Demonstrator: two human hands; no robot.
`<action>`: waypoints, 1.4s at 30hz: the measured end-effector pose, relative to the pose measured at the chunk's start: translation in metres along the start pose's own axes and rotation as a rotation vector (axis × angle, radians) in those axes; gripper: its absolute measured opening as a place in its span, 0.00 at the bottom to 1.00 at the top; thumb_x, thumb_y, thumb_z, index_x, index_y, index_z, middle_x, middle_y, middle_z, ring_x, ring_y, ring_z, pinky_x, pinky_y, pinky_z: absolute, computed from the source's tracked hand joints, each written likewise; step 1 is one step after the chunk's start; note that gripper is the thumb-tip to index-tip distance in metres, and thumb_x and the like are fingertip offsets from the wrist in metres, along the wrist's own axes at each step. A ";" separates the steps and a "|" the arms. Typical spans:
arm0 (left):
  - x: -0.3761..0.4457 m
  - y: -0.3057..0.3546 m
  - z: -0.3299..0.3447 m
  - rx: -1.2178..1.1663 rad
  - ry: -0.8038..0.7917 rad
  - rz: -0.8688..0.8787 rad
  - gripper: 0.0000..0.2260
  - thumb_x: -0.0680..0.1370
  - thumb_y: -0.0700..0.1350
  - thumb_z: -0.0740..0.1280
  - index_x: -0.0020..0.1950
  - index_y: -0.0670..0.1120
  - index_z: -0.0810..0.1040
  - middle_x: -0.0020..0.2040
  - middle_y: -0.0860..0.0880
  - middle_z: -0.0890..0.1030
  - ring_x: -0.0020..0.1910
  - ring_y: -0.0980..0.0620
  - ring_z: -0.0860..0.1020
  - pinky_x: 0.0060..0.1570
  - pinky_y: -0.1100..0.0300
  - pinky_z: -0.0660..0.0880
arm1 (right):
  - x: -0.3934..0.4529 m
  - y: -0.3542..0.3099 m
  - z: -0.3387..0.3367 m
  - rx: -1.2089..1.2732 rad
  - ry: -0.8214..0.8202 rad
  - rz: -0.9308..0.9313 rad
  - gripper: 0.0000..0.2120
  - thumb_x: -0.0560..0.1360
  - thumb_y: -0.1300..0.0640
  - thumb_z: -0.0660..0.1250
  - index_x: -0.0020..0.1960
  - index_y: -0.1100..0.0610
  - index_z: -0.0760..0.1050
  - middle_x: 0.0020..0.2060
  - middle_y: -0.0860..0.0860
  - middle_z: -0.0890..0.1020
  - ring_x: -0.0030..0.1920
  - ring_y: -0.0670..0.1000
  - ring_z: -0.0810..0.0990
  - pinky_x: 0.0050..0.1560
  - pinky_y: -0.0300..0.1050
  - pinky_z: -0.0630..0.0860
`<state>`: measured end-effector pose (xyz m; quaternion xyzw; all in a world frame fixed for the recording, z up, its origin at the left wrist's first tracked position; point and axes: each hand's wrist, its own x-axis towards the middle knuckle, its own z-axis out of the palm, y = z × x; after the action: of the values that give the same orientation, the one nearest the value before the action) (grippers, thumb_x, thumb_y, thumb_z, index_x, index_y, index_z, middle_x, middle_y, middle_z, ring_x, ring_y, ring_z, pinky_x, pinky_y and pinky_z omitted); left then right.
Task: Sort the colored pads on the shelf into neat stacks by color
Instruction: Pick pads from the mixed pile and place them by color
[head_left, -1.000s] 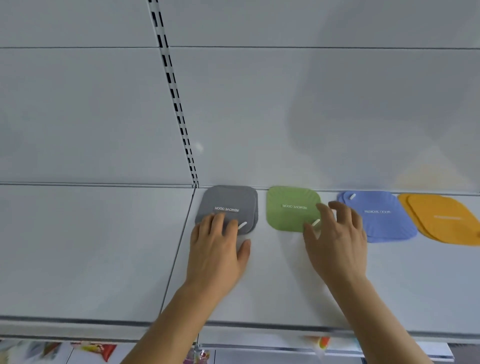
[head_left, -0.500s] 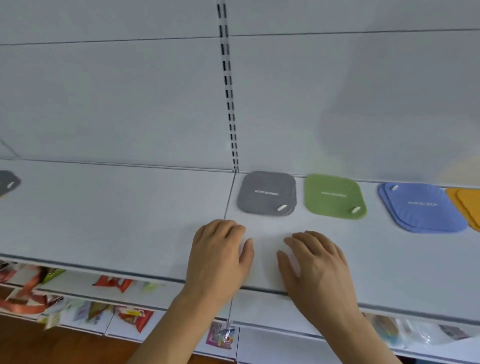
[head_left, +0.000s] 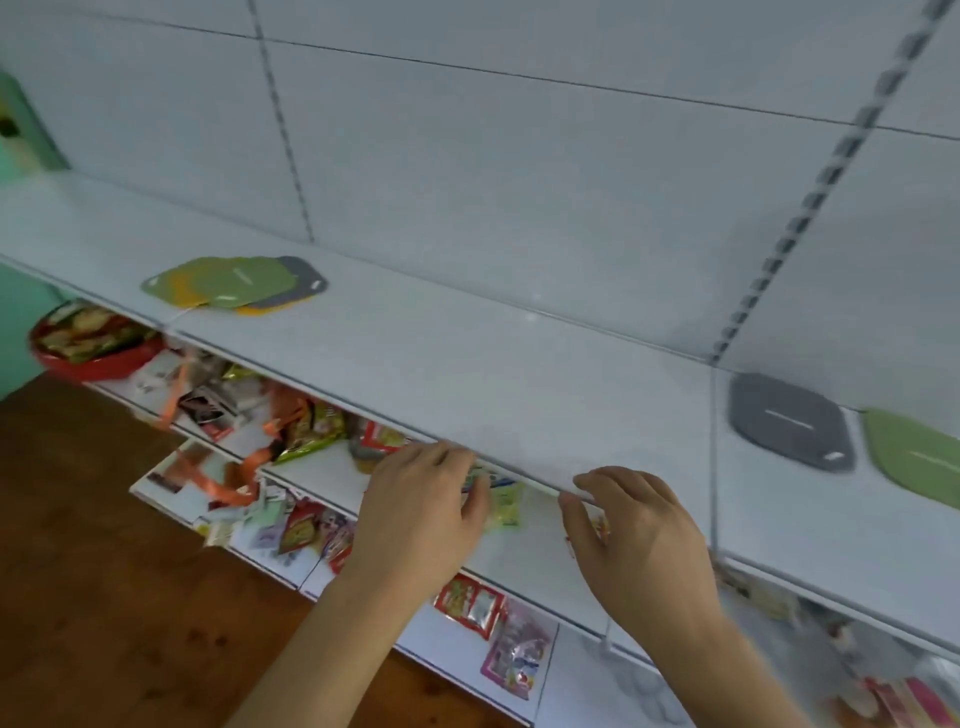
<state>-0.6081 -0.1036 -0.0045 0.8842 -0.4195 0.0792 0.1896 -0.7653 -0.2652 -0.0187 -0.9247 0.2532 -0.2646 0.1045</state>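
On the white shelf (head_left: 467, 364), far left, lies a mixed overlapping pile: green pads (head_left: 228, 280) over orange ones (head_left: 260, 309), with a grey pad (head_left: 306, 280) at its right. At the right sit a grey pad stack (head_left: 784, 421) and, beside it, a green pad (head_left: 919, 457) cut by the frame edge. My left hand (head_left: 421, 514) hovers below the shelf's front edge, fingers relaxed, holding nothing. My right hand (head_left: 639, 535) is at the shelf's front edge with loosely curled fingers, empty.
Lower shelves (head_left: 530, 566) carry scattered snack packets (head_left: 306, 426) and orange ribbons. A red bowl (head_left: 88, 338) of packets stands at the far left. Slotted uprights (head_left: 810, 202) run up the white back panel. The brown wooden floor (head_left: 104, 571) lies below.
The view has swung left and down, bringing the mixed pile into sight and pushing the sorted pads to the right edge. Both hands have drawn back from the shelf top to its front edge.
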 end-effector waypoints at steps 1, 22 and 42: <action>-0.004 -0.015 -0.005 -0.001 0.017 -0.014 0.13 0.82 0.54 0.63 0.54 0.50 0.85 0.48 0.54 0.85 0.48 0.51 0.82 0.49 0.54 0.80 | 0.005 -0.014 0.007 0.008 -0.003 -0.017 0.13 0.78 0.48 0.68 0.52 0.55 0.86 0.48 0.48 0.87 0.50 0.56 0.85 0.45 0.51 0.83; 0.083 -0.341 -0.088 0.075 0.100 -0.288 0.18 0.82 0.56 0.57 0.48 0.50 0.84 0.44 0.55 0.84 0.45 0.52 0.80 0.45 0.54 0.80 | 0.197 -0.264 0.234 0.201 -0.009 -0.208 0.15 0.78 0.46 0.67 0.50 0.56 0.86 0.46 0.51 0.87 0.50 0.57 0.84 0.45 0.54 0.83; 0.255 -0.480 -0.074 0.090 -0.307 0.056 0.30 0.80 0.70 0.58 0.66 0.46 0.75 0.61 0.46 0.77 0.60 0.45 0.74 0.58 0.51 0.77 | 0.249 -0.387 0.294 -0.102 0.103 0.235 0.03 0.75 0.54 0.74 0.45 0.52 0.83 0.47 0.48 0.84 0.46 0.56 0.80 0.42 0.50 0.80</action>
<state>-0.0739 0.0217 0.0101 0.8815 -0.4641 -0.0327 0.0811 -0.2637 -0.0494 -0.0296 -0.8779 0.3781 -0.2842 0.0745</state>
